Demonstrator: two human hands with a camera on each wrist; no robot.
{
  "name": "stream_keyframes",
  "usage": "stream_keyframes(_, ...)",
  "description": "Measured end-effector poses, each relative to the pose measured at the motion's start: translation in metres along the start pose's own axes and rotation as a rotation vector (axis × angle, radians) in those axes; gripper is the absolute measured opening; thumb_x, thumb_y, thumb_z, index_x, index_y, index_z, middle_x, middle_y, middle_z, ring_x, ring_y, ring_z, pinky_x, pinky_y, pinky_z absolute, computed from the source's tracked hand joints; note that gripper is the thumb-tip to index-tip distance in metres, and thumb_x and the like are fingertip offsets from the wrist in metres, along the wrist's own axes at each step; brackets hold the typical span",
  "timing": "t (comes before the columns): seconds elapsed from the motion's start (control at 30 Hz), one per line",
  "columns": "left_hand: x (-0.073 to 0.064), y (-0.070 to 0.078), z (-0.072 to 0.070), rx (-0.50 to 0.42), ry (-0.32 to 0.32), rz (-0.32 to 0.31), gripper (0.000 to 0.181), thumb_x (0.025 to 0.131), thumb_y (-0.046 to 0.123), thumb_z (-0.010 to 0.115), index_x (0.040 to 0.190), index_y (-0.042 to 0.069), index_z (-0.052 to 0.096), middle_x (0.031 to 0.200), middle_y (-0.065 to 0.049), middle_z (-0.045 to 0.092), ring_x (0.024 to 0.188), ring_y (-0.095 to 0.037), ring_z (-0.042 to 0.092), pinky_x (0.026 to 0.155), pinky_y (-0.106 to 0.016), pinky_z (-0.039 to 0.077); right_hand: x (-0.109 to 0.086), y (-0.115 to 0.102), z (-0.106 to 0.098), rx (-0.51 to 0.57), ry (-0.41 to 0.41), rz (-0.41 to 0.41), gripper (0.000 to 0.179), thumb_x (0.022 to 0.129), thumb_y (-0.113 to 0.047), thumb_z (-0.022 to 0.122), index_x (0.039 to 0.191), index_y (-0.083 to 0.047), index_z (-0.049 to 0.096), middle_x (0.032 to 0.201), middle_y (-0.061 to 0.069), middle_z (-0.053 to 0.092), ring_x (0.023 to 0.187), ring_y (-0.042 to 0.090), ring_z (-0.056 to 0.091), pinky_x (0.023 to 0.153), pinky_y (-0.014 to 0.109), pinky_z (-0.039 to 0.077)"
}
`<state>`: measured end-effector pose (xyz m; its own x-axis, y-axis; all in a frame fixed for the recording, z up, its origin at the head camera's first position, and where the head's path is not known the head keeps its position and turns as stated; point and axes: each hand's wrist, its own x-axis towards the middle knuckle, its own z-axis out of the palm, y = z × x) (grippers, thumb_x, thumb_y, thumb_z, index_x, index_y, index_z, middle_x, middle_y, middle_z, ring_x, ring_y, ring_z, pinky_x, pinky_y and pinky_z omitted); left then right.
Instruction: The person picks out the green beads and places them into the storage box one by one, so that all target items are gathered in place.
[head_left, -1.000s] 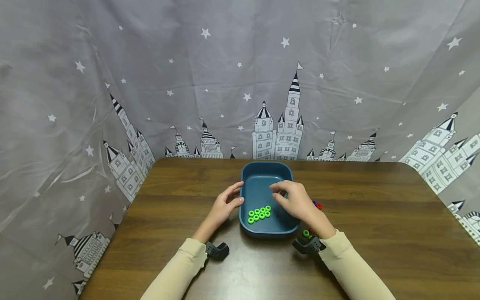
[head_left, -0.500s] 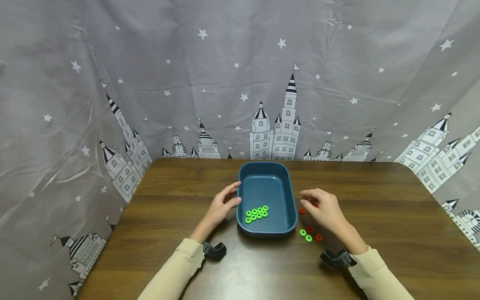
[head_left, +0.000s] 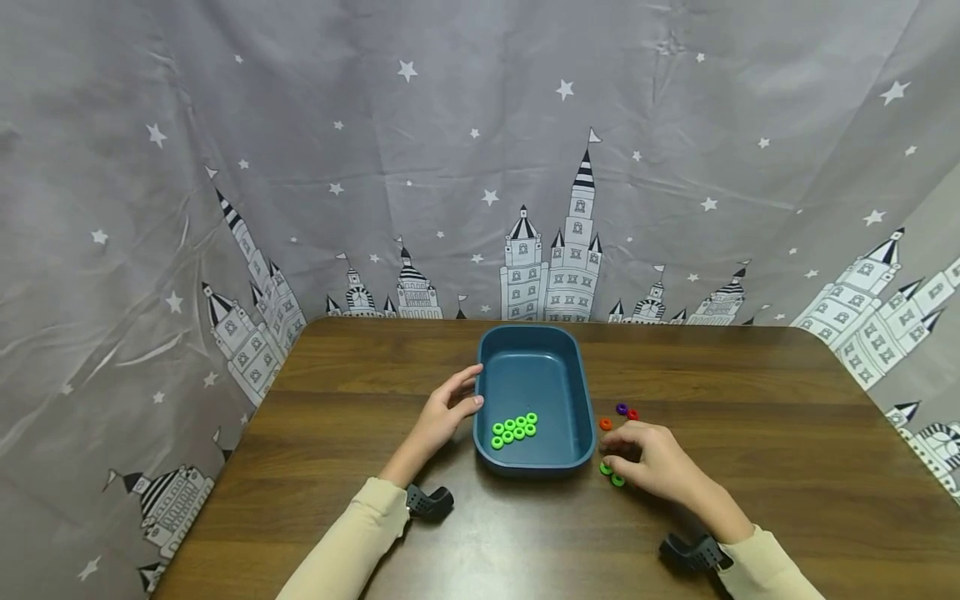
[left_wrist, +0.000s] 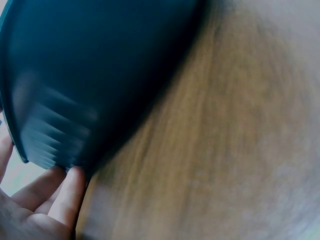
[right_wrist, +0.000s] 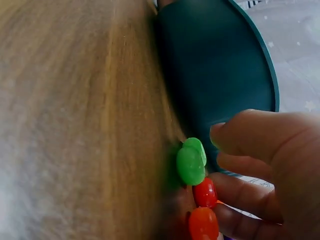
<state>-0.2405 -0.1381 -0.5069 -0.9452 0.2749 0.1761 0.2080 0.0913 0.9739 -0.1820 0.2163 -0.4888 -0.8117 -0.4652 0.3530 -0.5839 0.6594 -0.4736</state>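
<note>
A dark blue rectangular bin (head_left: 534, 383) stands on the table with several bright green rings (head_left: 513, 431) grouped in its near left part. My left hand (head_left: 444, 421) rests its fingertips against the bin's left side; in the left wrist view its fingers (left_wrist: 71, 195) touch the ribbed outer wall. My right hand (head_left: 656, 467) reaches low over the loose rings to the right of the bin, thumb and fingers apart. Two green rings (head_left: 617, 481) lie by its thumb. In the right wrist view, the green rings (right_wrist: 191, 165) and a red ring (right_wrist: 205, 192) are right by its fingertips.
Beyond the right hand lie an orange ring (head_left: 606, 424), a purple ring (head_left: 622, 408) and a red ring (head_left: 633, 415). The wooden table (head_left: 375, 358) runs back to a grey curtain (head_left: 420, 208) printed with castles and stars.
My right hand has moved out of the bin to the right, then down toward the loose green and red rings. The left hand has stayed at the bin's side.
</note>
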Motion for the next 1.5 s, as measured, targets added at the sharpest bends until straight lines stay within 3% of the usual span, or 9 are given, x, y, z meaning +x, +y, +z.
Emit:
stream_keyframes(0.2, 0.001, 0.000, 0.000, 0.012, 0.002, 0.005, 0.056, 0.098, 0.006, 0.061, 0.151, 0.001, 0.045, 0.147, -0.032, 0.052, 0.130, -0.048, 0.057, 0.103, -0.046, 0.055, -0.006, 0.001, 0.004, 0.020, 0.004, -0.068, 0.017, 0.076, -0.009, 0.083, 0.091, -0.013, 0.076, 0.081, -0.009, 0.069, 0.072, -0.003, 0.055, 0.062, 0.020, 0.047)
stream_keyframes(0.53, 0.002, -0.003, 0.001, 0.026, 0.014, -0.009, 0.056, 0.098, 0.007, 0.062, 0.151, 0.002, 0.046, 0.146, -0.030, 0.053, 0.129, -0.046, 0.058, 0.100, -0.041, 0.056, -0.012, -0.001, 0.010, 0.006, 0.039, -0.131, 0.022, 0.071, -0.008, 0.086, 0.089, -0.016, 0.075, 0.081, -0.011, 0.065, 0.072, -0.003, 0.050, 0.059, 0.017, 0.043)
stream_keyframes(1.0, 0.001, -0.004, 0.001, 0.020, 0.025, -0.019, 0.055, 0.098, 0.007, 0.062, 0.151, 0.004, 0.047, 0.146, -0.029, 0.054, 0.129, -0.044, 0.057, 0.097, -0.035, 0.056, -0.012, -0.001, 0.012, -0.015, 0.041, -0.114, 0.021, 0.073, -0.005, 0.085, 0.087, -0.017, 0.075, 0.079, -0.012, 0.063, 0.070, -0.004, 0.048, 0.057, 0.016, 0.041)
stream_keyframes(1.3, 0.001, -0.004, 0.001, 0.017, 0.017, -0.018, 0.055, 0.098, 0.007, 0.062, 0.151, 0.003, 0.047, 0.147, -0.029, 0.053, 0.132, -0.045, 0.056, 0.102, -0.045, 0.055, -0.014, -0.002, 0.013, -0.023, 0.044, -0.091, 0.020, 0.074, -0.005, 0.084, 0.088, -0.017, 0.076, 0.078, -0.014, 0.061, 0.069, -0.005, 0.046, 0.056, 0.016, 0.039)
stream_keyframes(1.5, 0.001, -0.003, 0.001, 0.015, 0.025, -0.019, 0.054, 0.098, 0.007, 0.062, 0.150, 0.005, 0.048, 0.146, -0.028, 0.054, 0.131, -0.043, 0.057, 0.101, -0.041, 0.055, -0.013, -0.002, 0.012, -0.016, 0.051, -0.089, 0.021, 0.074, -0.004, 0.083, 0.088, -0.017, 0.075, 0.078, -0.014, 0.062, 0.068, -0.005, 0.047, 0.057, 0.016, 0.040)
